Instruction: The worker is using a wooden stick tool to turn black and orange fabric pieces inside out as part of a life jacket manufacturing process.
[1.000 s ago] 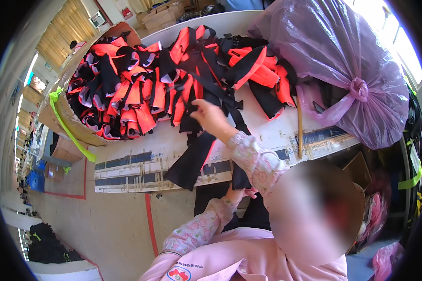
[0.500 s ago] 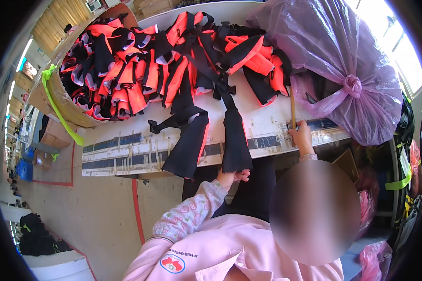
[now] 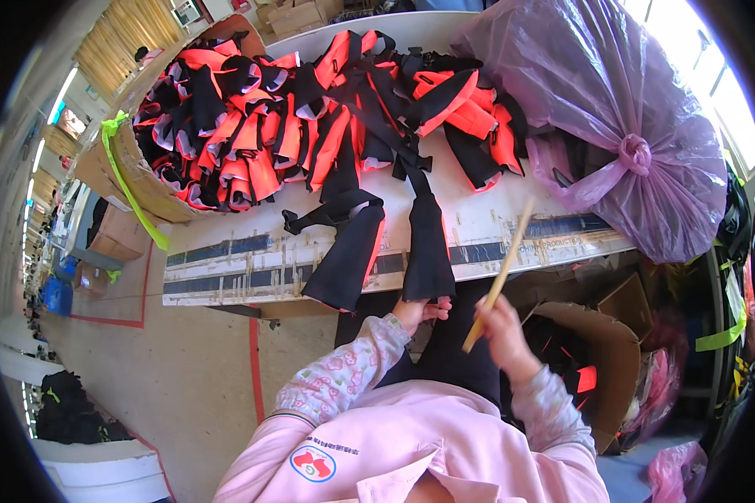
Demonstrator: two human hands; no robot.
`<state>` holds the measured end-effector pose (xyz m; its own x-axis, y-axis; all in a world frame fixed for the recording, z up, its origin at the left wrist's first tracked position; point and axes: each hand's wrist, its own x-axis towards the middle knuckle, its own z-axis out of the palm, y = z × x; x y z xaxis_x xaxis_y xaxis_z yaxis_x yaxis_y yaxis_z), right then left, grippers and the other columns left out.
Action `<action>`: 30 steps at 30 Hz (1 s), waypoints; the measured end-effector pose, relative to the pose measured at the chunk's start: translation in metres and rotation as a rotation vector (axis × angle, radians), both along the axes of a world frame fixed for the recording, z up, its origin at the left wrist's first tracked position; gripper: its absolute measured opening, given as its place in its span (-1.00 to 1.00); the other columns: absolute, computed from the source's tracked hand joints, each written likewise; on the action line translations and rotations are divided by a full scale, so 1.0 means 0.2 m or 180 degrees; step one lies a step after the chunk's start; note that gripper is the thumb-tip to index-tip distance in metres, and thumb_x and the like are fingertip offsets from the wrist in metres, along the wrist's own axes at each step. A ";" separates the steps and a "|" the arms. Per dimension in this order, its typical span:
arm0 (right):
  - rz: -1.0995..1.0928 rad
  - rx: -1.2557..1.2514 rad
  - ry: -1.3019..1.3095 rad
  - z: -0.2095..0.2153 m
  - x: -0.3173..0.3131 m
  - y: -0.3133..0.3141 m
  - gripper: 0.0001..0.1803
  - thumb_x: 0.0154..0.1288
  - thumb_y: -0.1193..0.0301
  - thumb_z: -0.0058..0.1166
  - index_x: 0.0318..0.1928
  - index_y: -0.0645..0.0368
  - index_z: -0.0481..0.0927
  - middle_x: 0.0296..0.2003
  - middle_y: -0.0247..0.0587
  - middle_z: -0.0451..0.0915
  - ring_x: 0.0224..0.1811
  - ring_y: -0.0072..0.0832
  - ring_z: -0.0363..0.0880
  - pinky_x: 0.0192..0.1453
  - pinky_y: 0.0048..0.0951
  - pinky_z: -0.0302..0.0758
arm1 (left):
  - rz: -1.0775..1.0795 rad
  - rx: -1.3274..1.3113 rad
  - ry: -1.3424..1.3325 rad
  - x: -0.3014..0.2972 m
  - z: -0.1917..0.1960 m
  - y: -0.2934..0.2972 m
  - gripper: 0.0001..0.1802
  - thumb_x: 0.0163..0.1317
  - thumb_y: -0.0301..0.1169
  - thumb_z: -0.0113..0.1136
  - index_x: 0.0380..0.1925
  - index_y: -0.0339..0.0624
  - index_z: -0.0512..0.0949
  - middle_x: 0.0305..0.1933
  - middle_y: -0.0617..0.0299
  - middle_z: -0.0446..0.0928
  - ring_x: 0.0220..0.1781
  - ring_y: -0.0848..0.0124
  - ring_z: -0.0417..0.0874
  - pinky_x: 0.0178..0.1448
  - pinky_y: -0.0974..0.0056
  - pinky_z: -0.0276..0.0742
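A thin wooden stick [image 3: 512, 260] slants up and away from my right hand [image 3: 505, 331], which is closed round its lower part, just off the table's front edge. My left hand [image 3: 421, 313] grips the lower end of a black fabric sleeve [image 3: 428, 251] with an orange side; part of the fingers is hidden under the cloth. This sleeve hangs over the edge and narrows upward into a black strap with a buckle. Beside it to the left lies another black and orange sleeve [image 3: 344, 260], its strap and buckle on the table, touched by neither hand.
A pile of orange and black sleeves [image 3: 252, 134] spills from a cardboard box [image 3: 134, 180] at the table's far left. A tied purple plastic bag [image 3: 633, 101] fills the right end of the table [image 3: 226, 281]. Below right stands an open carton [image 3: 617, 352] with black and orange pieces inside.
My right hand has drawn back from the table toward me, bringing the stick close to my left hand. My left hand stays at the sleeve's end. The view has shifted slightly.
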<state>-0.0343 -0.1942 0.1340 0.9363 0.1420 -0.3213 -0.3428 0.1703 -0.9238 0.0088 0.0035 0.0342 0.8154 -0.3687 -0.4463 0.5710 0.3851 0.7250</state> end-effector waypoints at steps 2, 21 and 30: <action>0.0337 0.0300 -0.0099 -0.11 -0.12 0.08 -0.79 0.33 0.26 -0.12 -0.18 0.13 0.38 -0.46 -0.36 0.41 -0.49 -0.62 0.41 -0.40 -0.55 0.45 | -0.0055 0.0001 0.0017 0.01 0.00 -0.03 -0.63 0.31 -0.12 -0.03 -0.16 -0.22 0.48 -0.28 0.08 0.56 -0.32 0.33 0.64 -0.14 0.23 0.59; 0.0287 0.2019 0.0269 -0.11 0.82 1.07 -0.84 0.39 0.31 -0.17 -0.21 0.11 0.39 -0.53 -0.26 0.45 -0.52 -0.41 0.46 -0.39 -0.38 0.49 | -0.0281 0.0779 0.0034 -0.05 -0.04 -0.02 -0.75 0.25 -0.25 0.02 -0.17 -0.14 0.44 -0.44 0.17 0.52 -0.50 0.37 0.58 -0.45 0.30 0.56; 0.0474 0.0493 -0.0666 0.16 0.63 0.89 -0.85 0.39 0.29 -0.15 -0.25 0.06 0.42 -0.62 -0.42 0.40 -0.70 -0.66 0.36 -0.68 -0.65 0.30 | 0.0804 -0.0351 0.0022 0.00 -0.28 -0.13 -0.72 0.25 -0.17 0.01 -0.21 -0.14 0.43 -0.47 0.17 0.52 -0.60 0.36 0.55 -0.52 0.29 0.53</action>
<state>0.0909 -0.0167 0.1651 0.9451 0.3150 -0.0872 -0.1794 0.2768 -0.9440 0.0095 -0.0216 -0.0213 0.8847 -0.2008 -0.4206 0.4516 0.5925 0.6671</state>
